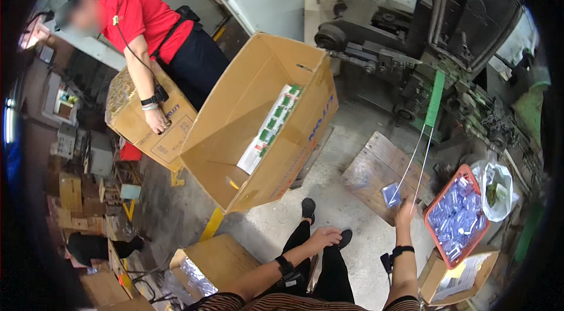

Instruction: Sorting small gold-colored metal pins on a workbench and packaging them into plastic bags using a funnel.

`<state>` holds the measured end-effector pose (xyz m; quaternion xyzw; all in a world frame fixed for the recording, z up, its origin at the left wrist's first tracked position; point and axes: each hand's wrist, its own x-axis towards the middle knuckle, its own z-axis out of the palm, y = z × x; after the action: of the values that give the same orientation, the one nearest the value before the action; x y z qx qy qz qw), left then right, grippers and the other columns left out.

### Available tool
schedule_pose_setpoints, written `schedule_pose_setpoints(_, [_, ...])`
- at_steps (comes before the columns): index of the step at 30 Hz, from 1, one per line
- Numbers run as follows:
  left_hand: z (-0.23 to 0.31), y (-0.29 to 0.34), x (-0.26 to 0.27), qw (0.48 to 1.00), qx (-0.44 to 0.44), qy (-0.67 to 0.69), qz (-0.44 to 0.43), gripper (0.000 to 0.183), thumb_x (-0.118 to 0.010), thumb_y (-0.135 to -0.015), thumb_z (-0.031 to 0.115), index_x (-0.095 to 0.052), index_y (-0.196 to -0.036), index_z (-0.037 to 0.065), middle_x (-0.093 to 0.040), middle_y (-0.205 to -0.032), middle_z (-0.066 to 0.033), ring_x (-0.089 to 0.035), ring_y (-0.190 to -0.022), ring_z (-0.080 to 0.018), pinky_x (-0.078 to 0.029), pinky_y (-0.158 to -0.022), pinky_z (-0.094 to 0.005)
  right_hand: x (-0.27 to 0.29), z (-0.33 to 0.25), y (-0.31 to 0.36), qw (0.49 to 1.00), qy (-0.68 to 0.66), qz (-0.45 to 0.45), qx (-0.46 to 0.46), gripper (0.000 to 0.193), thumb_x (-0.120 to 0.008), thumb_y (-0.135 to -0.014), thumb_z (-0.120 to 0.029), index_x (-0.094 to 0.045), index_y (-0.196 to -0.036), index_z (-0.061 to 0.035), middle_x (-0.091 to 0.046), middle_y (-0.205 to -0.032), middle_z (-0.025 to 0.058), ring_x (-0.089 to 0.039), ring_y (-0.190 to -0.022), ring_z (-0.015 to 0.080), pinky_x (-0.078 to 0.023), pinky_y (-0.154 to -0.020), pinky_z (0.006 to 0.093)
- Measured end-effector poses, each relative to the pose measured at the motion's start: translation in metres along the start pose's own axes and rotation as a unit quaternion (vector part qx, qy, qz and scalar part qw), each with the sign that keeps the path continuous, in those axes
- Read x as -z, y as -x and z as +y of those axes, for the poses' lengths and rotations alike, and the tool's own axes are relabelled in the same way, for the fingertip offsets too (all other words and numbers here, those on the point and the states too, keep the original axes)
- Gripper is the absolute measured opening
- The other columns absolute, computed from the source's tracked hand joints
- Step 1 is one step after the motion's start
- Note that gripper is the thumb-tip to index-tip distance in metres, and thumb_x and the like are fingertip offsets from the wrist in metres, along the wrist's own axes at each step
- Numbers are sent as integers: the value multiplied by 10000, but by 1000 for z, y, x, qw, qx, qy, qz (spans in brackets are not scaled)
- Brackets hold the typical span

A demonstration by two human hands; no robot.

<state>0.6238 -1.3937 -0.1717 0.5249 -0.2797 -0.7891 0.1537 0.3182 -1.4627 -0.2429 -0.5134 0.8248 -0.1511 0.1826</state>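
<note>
My right hand [404, 213], fingers curled, closes on the lower end of a thin pale rod. Two such rods [424, 161] run up to a green strip [435, 98] in front of the machine. Beside the fingers is a small flat blue-edged plastic packet [391, 194], over a worn wooden board [371, 165]; whether the packet touches my fingers cannot be made out. My left hand [324, 239] hangs above my legs, its fingers loosely stretched to the right with nothing visible in them.
A red basket [430, 226] holds several blue packets, beside a clear plastic bag [497, 205] and a small carton [432, 290]. A dark machine [405, 64] stands ahead. At left, a large open carton [229, 135] and a person in a red shirt [147, 20] leaning over another carton [176, 129].
</note>
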Motion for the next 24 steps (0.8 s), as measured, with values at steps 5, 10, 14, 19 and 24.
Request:
schedule_pose_setpoints(5, [14, -28, -25, 985, -116, -12, 126, 428, -604, -871, 289, -516, -1193, 21, -607, -1009, -57, -566, -886, -117, -455, -755, -252, 25, -49, 70, 960, -268, -76, -19, 50, -582, -757, -2, -566, -796, 26, -606, -700, 160, -601, -603, 288, -472, -541, 382])
schedule_pose_setpoints(10, [61, -38, -63, 995, -16, 97, 20, 434, -460, -945, 362, -441, -1272, 77, -589, -1057, -80, -586, -939, -145, -483, -717, -257, 86, -114, 116, 786, -525, -264, -190, 55, -548, -822, 4, -539, -768, 9, -575, -627, 85, -559, -489, 154, -494, -446, 268])
schedule_pose_setpoints(14, [96, -32, -86, 988, 17, 147, 33, 388, -461, -945, 303, -452, -1247, 60, -585, -1021, -83, -594, -886, -150, -492, -702, -257, 105, -110, 98, 780, -526, -268, -209, 82, -559, -838, -31, -559, -767, 9, -545, -578, 62, -508, -442, 132, -447, -408, 261])
schedule_pose_setpoints(19, [80, -35, -53, 981, -192, 36, -18, 375, -493, -882, 141, -455, -1240, 34, -577, -1042, -103, -593, -893, -167, -526, -713, -290, 127, -141, 78, 840, -393, -346, -140, 170, -567, -873, -138, -625, -798, 4, -545, -564, 54, -513, -450, 123, -411, -428, 260])
schedule_pose_setpoints(24, [132, -20, -25, 966, -61, 250, -11, 502, -419, -930, 437, -416, -1266, 64, -592, -990, -139, -624, -881, -247, -510, -711, -353, 173, -158, 49, 924, -312, -222, 0, 222, -536, -873, -83, -568, -1069, 16, -597, -689, 77, -577, -548, 148, -464, -509, 290])
